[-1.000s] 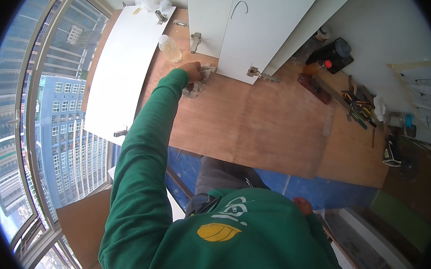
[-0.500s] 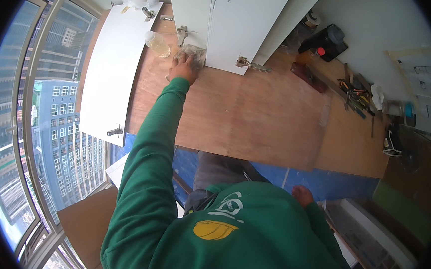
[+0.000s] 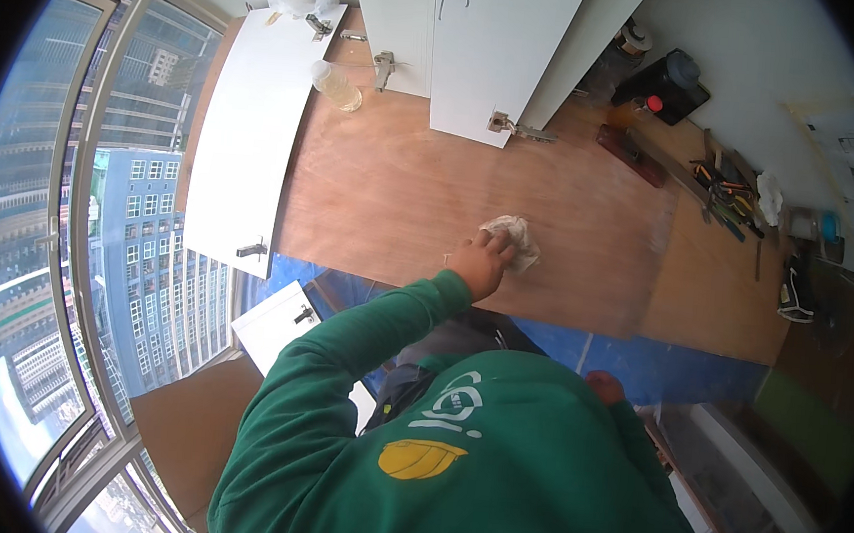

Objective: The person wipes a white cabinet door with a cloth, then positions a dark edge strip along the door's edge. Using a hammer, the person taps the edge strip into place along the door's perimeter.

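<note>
My left hand (image 3: pixel 480 263) is closed on a crumpled pale rag (image 3: pixel 515 241). The rag lies against the reddish-brown plywood board (image 3: pixel 392 195), towards the board's near side, right of its middle. My left arm, in a green sleeve, reaches in from the lower left. Beside my body, below the near edge of the board, my right hand (image 3: pixel 605 386) hangs away from the rag. It is small and blurred there, so its fingers cannot be made out.
White door panels (image 3: pixel 249 125) with metal hinges (image 3: pixel 501 123) rest on the board's left and far sides. A clear bottle (image 3: pixel 338 87) lies between them. At the right are a red plane-like tool (image 3: pixel 633 157), several hand tools (image 3: pixel 724 196) and a black container (image 3: pixel 672 86). Large windows (image 3: pixel 143 78) stand left.
My left hand has swept the rag from the far left, beside the bottle, to the right and nearer to me. The view has shifted slightly; my right hand remains at my side.
</note>
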A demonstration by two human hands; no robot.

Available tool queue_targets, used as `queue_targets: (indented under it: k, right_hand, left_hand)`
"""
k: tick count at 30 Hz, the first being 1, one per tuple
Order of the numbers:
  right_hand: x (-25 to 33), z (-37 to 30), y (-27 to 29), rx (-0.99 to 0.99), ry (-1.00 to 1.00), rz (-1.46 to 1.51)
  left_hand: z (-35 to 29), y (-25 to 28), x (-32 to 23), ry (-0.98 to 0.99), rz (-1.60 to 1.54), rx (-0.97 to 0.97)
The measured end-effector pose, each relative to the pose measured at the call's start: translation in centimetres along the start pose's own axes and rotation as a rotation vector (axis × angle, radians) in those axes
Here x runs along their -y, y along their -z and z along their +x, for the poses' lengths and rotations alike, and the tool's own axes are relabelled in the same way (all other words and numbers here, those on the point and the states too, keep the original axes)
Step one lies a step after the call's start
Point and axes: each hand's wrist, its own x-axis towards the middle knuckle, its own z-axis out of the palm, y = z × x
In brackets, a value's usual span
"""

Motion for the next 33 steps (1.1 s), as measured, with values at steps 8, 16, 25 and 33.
queue_targets:
  k: [8,16,25,33]
  right_hand:
    - [6.4,0.8,2.2,0.02,0.004,-0.205]
    - [7.7,2.2,0.9,0.051,-0.033,-0.099]
    - [7.3,2.1,1.9,0.078,-0.049,-0.306]
    - [11.9,1.1,2.0,-0.023,-0.114,-0.022]
  left_hand:
    - [-1.1,-3.8,4.6,0.259,-0.018,-0.165]
    - [-25.0,1.8,13.3,1.456,-0.001,0.076]
    - [-16.8,8.7,19.7,0.936,0.118,-0.543]
    - [-5.5,8.0,28.4,0.919,0.028,-0.254]
